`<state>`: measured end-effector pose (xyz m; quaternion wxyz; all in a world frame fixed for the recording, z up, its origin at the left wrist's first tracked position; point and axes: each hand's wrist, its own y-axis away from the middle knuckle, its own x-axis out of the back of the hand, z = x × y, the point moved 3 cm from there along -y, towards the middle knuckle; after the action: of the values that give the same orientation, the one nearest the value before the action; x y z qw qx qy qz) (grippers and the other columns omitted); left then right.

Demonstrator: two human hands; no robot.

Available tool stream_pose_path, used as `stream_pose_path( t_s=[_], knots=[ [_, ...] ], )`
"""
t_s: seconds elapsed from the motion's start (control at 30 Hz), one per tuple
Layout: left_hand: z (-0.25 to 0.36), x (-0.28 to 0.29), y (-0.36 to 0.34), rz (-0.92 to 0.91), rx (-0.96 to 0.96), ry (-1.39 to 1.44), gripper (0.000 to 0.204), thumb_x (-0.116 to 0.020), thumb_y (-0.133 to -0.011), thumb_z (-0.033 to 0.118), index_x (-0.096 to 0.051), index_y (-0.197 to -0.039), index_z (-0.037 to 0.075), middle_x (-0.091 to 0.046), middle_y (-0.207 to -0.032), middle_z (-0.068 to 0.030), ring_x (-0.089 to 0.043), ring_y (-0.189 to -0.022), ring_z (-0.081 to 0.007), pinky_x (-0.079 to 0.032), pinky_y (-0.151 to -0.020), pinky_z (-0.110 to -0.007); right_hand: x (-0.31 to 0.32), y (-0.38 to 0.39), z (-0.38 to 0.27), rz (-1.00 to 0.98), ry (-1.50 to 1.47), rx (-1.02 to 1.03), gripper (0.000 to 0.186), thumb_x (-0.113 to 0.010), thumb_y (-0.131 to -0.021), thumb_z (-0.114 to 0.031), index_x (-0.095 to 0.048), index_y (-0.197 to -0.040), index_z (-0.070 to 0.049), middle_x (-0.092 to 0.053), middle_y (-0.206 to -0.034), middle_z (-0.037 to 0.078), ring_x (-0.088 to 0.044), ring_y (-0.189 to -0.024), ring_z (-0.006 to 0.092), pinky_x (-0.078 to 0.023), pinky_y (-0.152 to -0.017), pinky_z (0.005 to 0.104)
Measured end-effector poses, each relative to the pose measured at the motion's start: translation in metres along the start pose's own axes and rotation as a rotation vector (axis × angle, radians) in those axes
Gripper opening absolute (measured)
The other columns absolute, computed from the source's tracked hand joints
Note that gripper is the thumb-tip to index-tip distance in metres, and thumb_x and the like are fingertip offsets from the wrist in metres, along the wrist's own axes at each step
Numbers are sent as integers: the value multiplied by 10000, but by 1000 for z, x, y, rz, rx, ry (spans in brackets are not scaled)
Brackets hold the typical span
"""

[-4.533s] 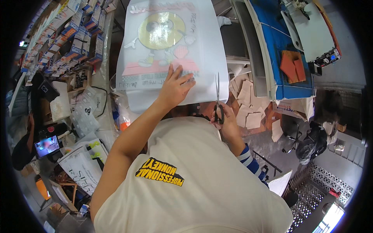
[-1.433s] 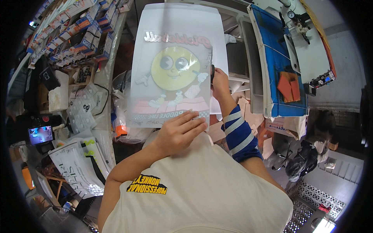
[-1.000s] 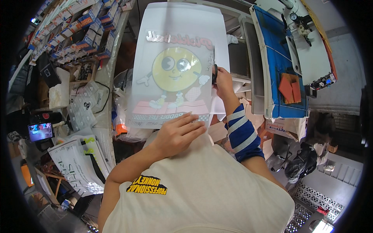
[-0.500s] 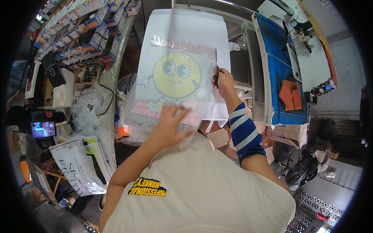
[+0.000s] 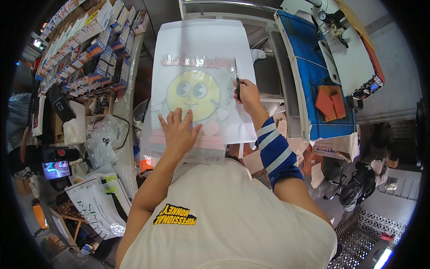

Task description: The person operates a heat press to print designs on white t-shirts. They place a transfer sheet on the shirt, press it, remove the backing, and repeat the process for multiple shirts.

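A translucent printed sheet [image 5: 204, 105] lies over a white sheet-covered surface [image 5: 201, 38] in front of me. It shows a yellow round cartoon face, pink lettering above and pink blocks below. My left hand [image 5: 179, 132] rests on the lower part of the print with its fingers spread flat. At the sheet's right side, my right hand [image 5: 247, 95] is closed round the handles of black-handled scissors [image 5: 238, 78]. Their slim blades point away from me, beside the end of the lettering. The fingers partly hide the handles.
Stacked small boxes [image 5: 101, 45] fill the left bench. Below them, a phone with a lit screen [image 5: 57, 170] stands near printed sheets [image 5: 96, 201]. On the right, a blue-topped table [image 5: 307, 85] holds orange-red pieces [image 5: 330, 104] beside a machine with a gauge [image 5: 333, 22].
My left hand has moved up from the sheet's lower edge and now lies flat on the print. The scissors remain in my right hand. The whole view has shifted slightly.
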<state>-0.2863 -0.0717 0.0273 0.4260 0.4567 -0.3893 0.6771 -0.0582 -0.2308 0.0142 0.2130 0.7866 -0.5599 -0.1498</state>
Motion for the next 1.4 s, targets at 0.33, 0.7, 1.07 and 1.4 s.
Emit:
stream_pose_path(
  t_s=[0.33,0.7,1.07,1.4],
  knots=[
    [-107,16,-78,-134,-113,-63,544,-733,-826,324,-605,-1282,57,-420,-1515,-134,-288,-1445,-430,-104,-1147,-702,64,121,59,-274,-104,-158,357,-589,-1002,-236,-519,-1311,-72,-608,-858,46,-620,-677,143,-527,-593,286],
    [57,-58,-37,50,-515,424,245,-727,-837,178,-680,-1064,99,-616,-1258,-51,-484,-1317,-317,-296,-1153,-587,42,186,120,-253,4,-212,398,-532,-1017,-127,-451,-1401,-67,-600,-954,53,-614,-730,127,-547,-616,284],
    [59,-53,-39,80,-524,419,228,-745,-822,183,-693,-1024,89,-641,-1209,-35,-500,-1299,-317,-328,-1140,-562,36,186,125,-219,-58,-160,417,-532,-1009,-105,-437,-1411,-51,-589,-910,36,-595,-693,103,-516,-546,252],
    [61,-56,-36,120,-539,407,210,-738,-816,153,-702,-1019,117,-638,-1216,-30,-513,-1287,-315,-343,-1133,-573,33,194,114,-158,-7,-194,425,-620,-991,-191,-488,-1355,-17,-569,-791,12,-569,-590,87,-425,-446,239]
  ],
)
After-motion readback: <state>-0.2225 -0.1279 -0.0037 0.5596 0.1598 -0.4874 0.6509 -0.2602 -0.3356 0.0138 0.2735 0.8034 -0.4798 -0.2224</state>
